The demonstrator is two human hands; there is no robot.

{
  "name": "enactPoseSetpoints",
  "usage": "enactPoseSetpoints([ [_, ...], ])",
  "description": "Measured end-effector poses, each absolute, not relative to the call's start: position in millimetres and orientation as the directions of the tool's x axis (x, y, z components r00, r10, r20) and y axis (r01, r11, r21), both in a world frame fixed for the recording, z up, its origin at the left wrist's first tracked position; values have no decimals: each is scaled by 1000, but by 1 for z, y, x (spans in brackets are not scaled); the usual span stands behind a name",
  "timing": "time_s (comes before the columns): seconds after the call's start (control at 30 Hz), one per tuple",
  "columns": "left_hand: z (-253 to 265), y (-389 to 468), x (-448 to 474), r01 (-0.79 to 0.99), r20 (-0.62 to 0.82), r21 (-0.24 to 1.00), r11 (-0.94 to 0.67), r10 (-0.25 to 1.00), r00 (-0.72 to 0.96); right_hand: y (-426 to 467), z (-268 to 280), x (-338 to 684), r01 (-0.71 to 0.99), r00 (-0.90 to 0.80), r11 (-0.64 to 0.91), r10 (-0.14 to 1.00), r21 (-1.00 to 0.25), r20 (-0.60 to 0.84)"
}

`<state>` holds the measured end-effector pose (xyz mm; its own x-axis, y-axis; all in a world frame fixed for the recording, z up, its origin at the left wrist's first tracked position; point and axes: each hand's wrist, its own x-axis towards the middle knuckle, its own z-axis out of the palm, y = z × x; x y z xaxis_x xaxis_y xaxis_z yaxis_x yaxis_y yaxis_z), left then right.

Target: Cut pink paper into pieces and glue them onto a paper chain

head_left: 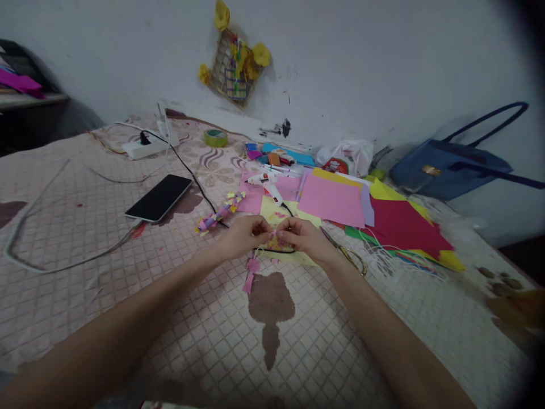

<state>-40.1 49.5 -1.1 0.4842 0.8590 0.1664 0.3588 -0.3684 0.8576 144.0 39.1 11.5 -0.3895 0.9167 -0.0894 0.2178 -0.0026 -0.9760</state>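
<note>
From where I stand, a white power strip sits far left, with a black-screened tablet nearer on a white cable, probably placed to suit that cable's length. Right of it lies a stick trimmed with paper. In the middle, the left hand and right hand pinch a small pink piece between their fingertips, above a yellow sheet; its smallness seems to call for both. Just beyond, a glue gun rests on paper, likely kept handy. Farther right, a white plastic bag bulges, contents unclear; far right, a blue handbag hides its inside.
</note>
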Motion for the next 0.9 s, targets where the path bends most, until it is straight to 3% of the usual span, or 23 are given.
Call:
enactPoseSetpoints([
  [0.3, -1, 50, -39, 200, 96, 950, -241, 831, 547, 36, 16, 141, 235, -355, 1, 931, -972, -85],
  [0.63, 1, 50, -38, 230, 58, 949, -215, 838, 543, 35, 16, 139, 272, -392, 97, 920, -957, -18],
  [0.9, 3, 49, -40, 225, 51, 954, -196, 848, 527, 33, 18, 139, 252, -419, 90, 908, -964, -25],
])
